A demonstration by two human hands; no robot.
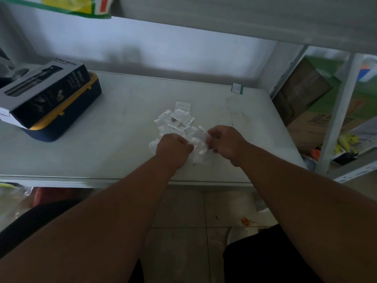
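Frame centre: left grip (173,149) and right grip (224,142) both pinch clear bag (199,147); bag pile (177,117) just above, on table (102,152).

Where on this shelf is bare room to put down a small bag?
Bare: the wide stretch between the spray bottle box and the pile of small bags; also the right side toward the label tag. Crowded: the middle, where left hand and right hand hold a bag.
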